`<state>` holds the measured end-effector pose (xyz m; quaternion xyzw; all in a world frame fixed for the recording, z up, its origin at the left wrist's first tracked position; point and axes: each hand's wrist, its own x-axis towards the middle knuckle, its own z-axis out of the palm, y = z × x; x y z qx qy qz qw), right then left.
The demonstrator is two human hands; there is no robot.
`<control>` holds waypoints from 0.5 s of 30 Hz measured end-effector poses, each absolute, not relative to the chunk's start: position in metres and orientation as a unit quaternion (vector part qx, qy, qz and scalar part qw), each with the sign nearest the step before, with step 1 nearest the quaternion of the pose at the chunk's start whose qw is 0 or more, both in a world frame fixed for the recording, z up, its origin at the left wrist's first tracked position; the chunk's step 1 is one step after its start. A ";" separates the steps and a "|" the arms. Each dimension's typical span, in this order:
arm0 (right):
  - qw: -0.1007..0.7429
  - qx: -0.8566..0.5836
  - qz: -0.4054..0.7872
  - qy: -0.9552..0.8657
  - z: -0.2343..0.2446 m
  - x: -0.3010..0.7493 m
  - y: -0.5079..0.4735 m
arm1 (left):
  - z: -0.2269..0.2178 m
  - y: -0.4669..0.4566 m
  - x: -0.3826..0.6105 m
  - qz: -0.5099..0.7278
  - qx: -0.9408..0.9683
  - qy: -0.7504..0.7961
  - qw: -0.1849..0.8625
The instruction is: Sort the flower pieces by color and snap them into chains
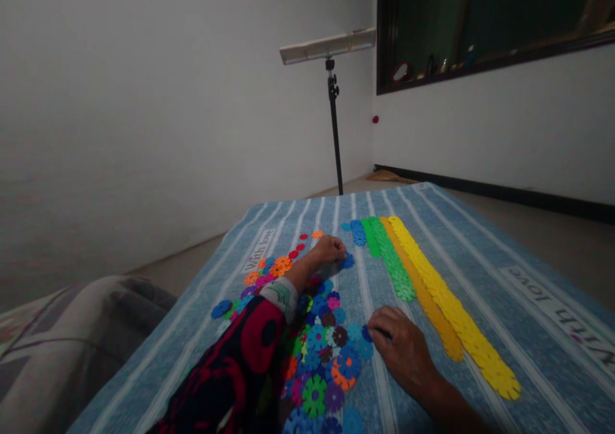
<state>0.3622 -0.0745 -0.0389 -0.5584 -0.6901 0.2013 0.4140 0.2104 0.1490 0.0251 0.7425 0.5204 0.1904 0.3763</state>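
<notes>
My left hand [330, 249] reaches across the pile with its fingers closed, at the edge of a blue notched plastic disc [348, 262]. Low on the right, my right hand [402, 344] is curled, thumb and forefinger closed at a dark blue notched disc [366, 333] beside the pile. Between my arms lies a heap of mixed notched discs [314, 338] in blue, green, purple, orange and brown. Overlapping discs form rows: a yellow row [456, 309], a darker yellow row [425, 293], a long green row [391, 261], a short green row [371, 237] and a short blue row [358, 233].
A blue-and-white striped cloth [480, 255] covers the table. Orange discs [281, 266] and red discs [301, 247] lie beyond my left forearm. Grey fabric [96, 331] bulges at the left. Behind the table stands a lamp on a black pole [335, 133].
</notes>
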 end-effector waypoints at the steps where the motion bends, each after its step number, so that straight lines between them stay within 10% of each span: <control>1: 0.415 -0.558 0.201 -0.690 -0.039 0.362 -0.075 | 0.024 0.154 0.218 0.210 0.735 0.524 0.376; 15: 0.416 -0.557 0.196 -0.692 -0.036 0.358 -0.075 | -0.003 0.191 0.272 0.317 0.703 0.562 0.299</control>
